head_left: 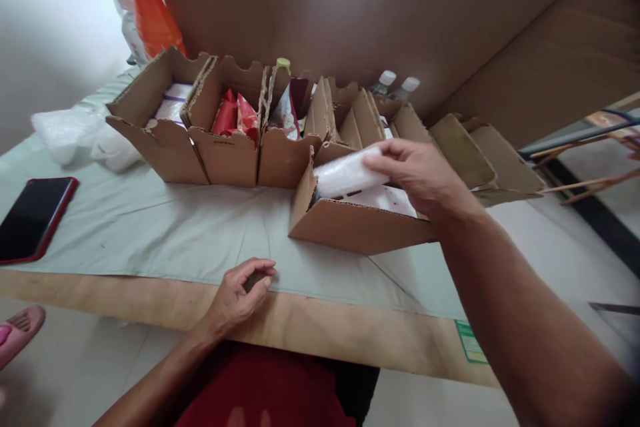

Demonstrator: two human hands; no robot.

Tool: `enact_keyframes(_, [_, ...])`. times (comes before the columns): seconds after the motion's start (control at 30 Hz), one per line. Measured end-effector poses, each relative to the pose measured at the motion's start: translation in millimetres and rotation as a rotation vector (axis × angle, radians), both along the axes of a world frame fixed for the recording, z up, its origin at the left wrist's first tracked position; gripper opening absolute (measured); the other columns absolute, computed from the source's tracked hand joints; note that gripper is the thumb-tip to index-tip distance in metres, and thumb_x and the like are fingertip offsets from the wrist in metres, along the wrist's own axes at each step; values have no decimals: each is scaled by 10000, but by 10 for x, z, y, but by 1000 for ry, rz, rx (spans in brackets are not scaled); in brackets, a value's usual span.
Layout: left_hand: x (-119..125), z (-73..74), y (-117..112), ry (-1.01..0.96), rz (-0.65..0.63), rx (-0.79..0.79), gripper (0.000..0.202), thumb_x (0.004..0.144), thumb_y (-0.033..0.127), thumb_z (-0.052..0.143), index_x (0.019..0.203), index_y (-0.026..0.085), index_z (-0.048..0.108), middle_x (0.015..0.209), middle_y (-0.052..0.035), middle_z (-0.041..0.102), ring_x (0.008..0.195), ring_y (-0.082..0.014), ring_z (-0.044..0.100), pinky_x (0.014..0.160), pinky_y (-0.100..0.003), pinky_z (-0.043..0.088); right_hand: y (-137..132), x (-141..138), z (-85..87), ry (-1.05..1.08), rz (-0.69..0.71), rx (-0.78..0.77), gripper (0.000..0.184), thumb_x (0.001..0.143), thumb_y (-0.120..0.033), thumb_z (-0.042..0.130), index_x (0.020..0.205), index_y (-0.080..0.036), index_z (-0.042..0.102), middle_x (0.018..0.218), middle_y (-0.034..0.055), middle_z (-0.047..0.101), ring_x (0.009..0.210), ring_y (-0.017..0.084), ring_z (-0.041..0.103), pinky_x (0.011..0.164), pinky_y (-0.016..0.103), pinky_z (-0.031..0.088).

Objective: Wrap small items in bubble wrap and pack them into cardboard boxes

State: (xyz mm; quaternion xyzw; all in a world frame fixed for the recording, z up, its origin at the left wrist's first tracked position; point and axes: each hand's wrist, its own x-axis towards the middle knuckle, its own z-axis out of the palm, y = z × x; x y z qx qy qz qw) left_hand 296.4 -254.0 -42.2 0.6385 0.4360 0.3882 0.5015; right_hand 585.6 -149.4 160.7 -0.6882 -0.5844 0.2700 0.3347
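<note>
My right hand grips a white packet wrapped in clear plastic, thumb and fingers at its right end. The packet lies tilted in the mouth of a cardboard box pulled forward of the row. Under it in that box, white flat items with dark slots show in part. My left hand rests by the front edge of the cloth-covered table, its fingers loosely curved with a gap to the thumb, holding nothing.
Behind stand several open cardboard bins, one with white packs, one with red packets. A phone and crumpled plastic lie left. An orange bottle and white-capped bottles stand at the back.
</note>
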Motion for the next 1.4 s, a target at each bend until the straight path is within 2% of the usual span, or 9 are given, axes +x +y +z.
enact_keyframes(0.17, [-1,-3,19,18,-23,105,208,926,237,598,1072,184,735,934,-74,804,879,-198,774,773,-318,631,80,-220,152,-721,55,-52,214,884,-358,718,965,-161,732,826,60,709,773,206,622,710,339,435])
enact_keyframes(0.27, [10,-23,27,37,-28,161,202,928,214,594,1074,191,731,922,-69,799,870,-196,769,768,-318,625,145,-459,245,-904,128,-36,274,872,-346,705,1096,-193,739,827,47,715,826,239,655,749,350,457])
enact_keyframes(0.43, [20,-36,12,44,-38,220,196,939,203,579,1074,193,720,919,-68,790,856,-187,761,749,-305,615,363,-730,159,-880,251,-175,152,847,-244,660,946,-197,765,683,20,659,734,210,651,686,322,451])
enact_keyframes(0.67, [25,-46,-3,62,-32,262,196,943,180,570,1077,192,714,928,-66,783,853,-181,749,748,-305,604,324,-640,129,-760,452,-299,114,831,-182,620,863,-199,728,646,-2,668,538,134,572,516,272,374])
enact_keyframes(0.8, [30,-47,1,76,-32,282,192,946,170,564,1067,194,711,922,-62,781,842,-177,745,742,-299,600,281,-672,78,-968,421,-224,132,853,-204,632,902,-218,754,773,35,727,672,179,631,571,291,377])
enact_keyframes(0.93, [30,-26,2,78,-33,285,188,951,172,561,1063,190,711,917,-65,780,838,-178,745,729,-293,595,278,-780,25,-1145,396,-240,173,882,-204,636,966,-200,787,922,102,776,864,261,707,672,329,460])
enact_keyframes(1.17, [44,-38,1,82,-27,287,195,948,170,565,1070,198,716,918,-54,782,844,-185,747,750,-307,598,366,-804,-88,-1141,426,-209,277,912,-128,555,1063,-106,786,1078,205,786,989,306,740,782,371,539])
enact_keyframes(1.3, [48,-2,-32,74,-12,265,180,954,185,570,1057,200,717,931,-57,775,862,-185,750,752,-300,611,261,-673,36,-1046,365,-153,247,944,-288,613,1026,-134,787,1004,159,796,928,300,740,759,374,536])
enact_keyframes(1.4, [36,161,-54,105,47,218,227,973,233,576,1157,219,708,1069,-84,759,984,-212,743,758,-304,626,-159,-422,221,-817,224,74,233,951,-376,644,983,-200,794,851,50,784,779,224,715,700,329,520])
